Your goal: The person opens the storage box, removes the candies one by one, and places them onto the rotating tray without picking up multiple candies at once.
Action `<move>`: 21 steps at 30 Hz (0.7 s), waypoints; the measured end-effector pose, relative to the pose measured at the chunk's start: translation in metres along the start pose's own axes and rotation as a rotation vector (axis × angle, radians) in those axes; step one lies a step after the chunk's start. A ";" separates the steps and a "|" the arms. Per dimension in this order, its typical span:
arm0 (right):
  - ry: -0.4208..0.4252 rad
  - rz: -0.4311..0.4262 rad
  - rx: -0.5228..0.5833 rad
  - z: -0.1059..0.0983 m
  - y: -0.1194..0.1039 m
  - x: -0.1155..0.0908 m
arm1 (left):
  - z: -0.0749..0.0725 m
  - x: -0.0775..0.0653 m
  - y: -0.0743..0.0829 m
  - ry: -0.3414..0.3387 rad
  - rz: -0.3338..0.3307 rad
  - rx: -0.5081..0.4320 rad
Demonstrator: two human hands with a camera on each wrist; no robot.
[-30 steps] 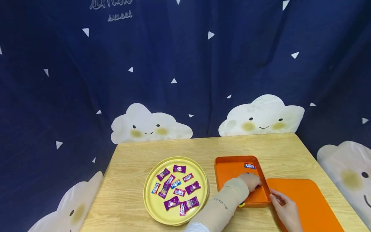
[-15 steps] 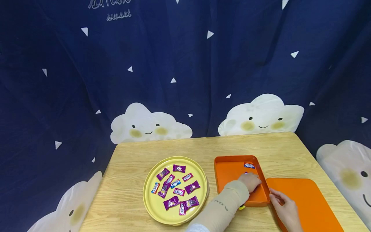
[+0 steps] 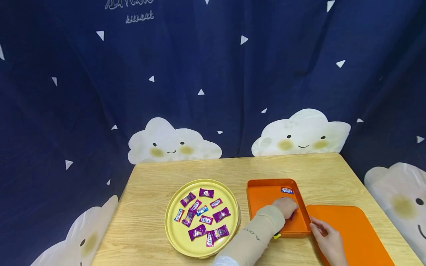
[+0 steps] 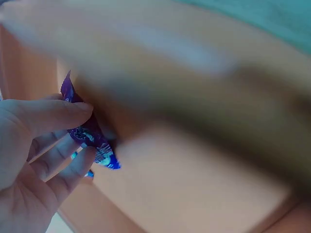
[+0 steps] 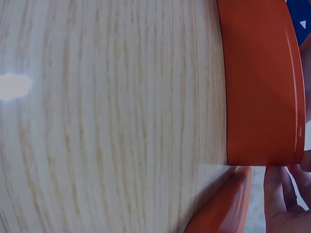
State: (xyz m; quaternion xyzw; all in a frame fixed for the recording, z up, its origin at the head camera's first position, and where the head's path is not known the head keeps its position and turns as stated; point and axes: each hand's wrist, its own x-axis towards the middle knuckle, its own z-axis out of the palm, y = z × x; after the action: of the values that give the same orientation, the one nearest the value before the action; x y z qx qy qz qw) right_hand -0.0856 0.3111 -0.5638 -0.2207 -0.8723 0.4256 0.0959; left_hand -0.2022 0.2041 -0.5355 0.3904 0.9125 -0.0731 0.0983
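My left hand (image 3: 285, 207) is inside the orange box (image 3: 263, 191). It pinches a purple-wrapped candy (image 4: 92, 136) between thumb and fingers, as the left wrist view shows. A bit of another shiny blue wrapper (image 4: 90, 174) peeks out behind those fingers. Near the box's far right corner lies a small blue, white and red candy (image 3: 287, 190). At the box's near right side, my right hand (image 3: 327, 238) holds the wall, with fingertips at the rim. The left forearm covers the box's near left part.
A round yellow plate (image 3: 184, 242) with several purple, red and blue wrapped candies stands left of the box. An orange lid (image 3: 352, 232) lies on the wooden table (image 3: 146, 207) to the right. A dark blue curtain (image 3: 213, 66) hangs behind.
The left hand has made small movements inside the box, and the purple wrapper beneath its fingertips has shifted slightly. The right hand stays at the box wall; the plate has not moved.
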 end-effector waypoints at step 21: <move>0.014 -0.012 -0.015 0.002 0.000 0.000 | -0.044 -0.028 -0.044 0.104 0.120 -0.088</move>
State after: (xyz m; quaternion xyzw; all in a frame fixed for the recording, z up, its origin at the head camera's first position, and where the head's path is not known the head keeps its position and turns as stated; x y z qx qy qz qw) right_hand -0.0860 0.3102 -0.5649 -0.2190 -0.8761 0.4170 0.1028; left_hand -0.2201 0.1638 -0.4839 0.4428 0.8937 -0.0067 0.0720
